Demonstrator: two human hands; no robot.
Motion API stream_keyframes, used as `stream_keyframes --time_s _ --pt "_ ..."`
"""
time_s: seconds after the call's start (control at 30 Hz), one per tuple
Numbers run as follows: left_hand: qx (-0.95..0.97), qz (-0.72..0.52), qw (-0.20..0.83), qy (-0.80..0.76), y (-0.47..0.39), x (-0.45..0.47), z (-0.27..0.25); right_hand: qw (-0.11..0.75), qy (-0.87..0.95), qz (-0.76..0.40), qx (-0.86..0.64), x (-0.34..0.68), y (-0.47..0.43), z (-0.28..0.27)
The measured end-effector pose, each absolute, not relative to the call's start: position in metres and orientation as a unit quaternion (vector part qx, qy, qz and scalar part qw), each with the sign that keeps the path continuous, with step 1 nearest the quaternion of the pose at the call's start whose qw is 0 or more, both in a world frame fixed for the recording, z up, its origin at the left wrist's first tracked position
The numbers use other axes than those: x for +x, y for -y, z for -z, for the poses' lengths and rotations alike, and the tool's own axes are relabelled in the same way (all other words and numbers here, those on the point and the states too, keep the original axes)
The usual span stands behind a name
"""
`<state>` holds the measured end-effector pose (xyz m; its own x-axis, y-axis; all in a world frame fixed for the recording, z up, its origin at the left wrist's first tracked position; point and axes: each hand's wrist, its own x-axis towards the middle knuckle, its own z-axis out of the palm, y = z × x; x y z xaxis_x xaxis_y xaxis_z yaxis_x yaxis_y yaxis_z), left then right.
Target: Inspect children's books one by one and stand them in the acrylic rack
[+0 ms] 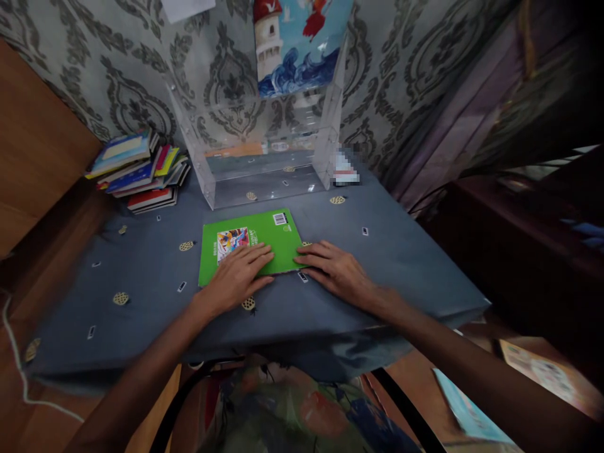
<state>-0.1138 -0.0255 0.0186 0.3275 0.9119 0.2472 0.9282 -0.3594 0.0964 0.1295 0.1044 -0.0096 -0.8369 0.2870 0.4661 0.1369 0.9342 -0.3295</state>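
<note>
Blue-grey cloth point(155, 327) up front, and just past its near edge you get both hands at a green book point(267, 231). Left hand point(238, 277) lies palm-down across the lower middle of the cover, fingers loosely out, thumb apart, pressing at most, not gripping. Right hand point(337, 270) comes in from the side, fingertips right at the book's right end near the close corner; can't tell if they're pinching it. Long axis runs side to side, right end tipped slightly away, so the book sits under the left and leftward of the right's fingertips. Behind it: clear stand point(329, 157).
</note>
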Motion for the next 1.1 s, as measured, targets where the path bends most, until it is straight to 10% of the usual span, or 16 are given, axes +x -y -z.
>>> stream_keyframes --time_s 1.1 --pt "-0.749 0.238 0.069 0.614 0.094 -0.154 -0.022 0.178 0.969 -0.172 -0.006 0.048 -0.075 -0.005"
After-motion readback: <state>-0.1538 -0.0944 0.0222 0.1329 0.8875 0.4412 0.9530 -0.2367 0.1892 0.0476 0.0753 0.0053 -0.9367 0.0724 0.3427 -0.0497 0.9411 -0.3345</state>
